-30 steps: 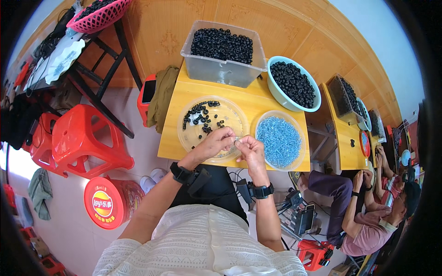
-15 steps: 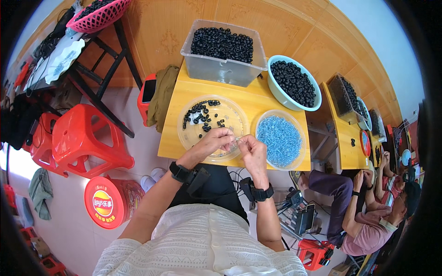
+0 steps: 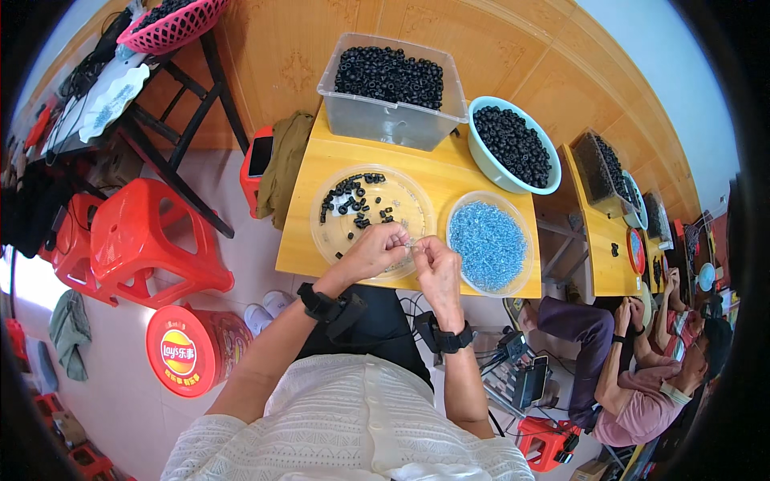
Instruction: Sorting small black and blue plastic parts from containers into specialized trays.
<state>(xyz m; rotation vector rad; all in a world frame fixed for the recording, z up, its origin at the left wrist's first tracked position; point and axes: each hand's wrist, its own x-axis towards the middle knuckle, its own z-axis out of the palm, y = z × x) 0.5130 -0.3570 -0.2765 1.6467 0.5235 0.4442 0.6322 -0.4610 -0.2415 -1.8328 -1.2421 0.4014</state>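
A person seated at a yellow tabletop [image 3: 449,172] brings both hands together over the near edge of a clear round tray [image 3: 409,204]. The left hand [image 3: 375,250] is curled, fingertips pinched in a tight grip at its right side; the right hand [image 3: 437,263] is likewise closed, its fingertips meeting the left's. Between the two grips sits a tiny pale part [image 3: 410,242] — too small to tell its shape, and whether one hand or both truly has hold of it cannot be told for certain, though both grips are closed down to it. The part lies right at the fingertips, above the tray's near rim and just left of a clear bowl of blue pieces [image 3: 489,240].

Small black rings [image 3: 353,204] lie scattered in the tray's far-left half, apart from the hands. Beyond the tray stand a clear plastic bin [image 3: 393,120] heaped with black rings and, to its right, a pale green bowl [image 3: 481,156] also full of them. Each wrist wears a black strap.

Left of the tabletop — a red stool [image 3: 152,240], a red round canister [image 3: 188,349] on the floor, an olive cloth [image 3: 285,164] hung on a red seat, and a dark-framed stand carrying a pink basket [image 3: 172,24]. At right, another person [image 3: 642,385] sits at a second yellow tabletop [image 3: 601,256] with similar bins.
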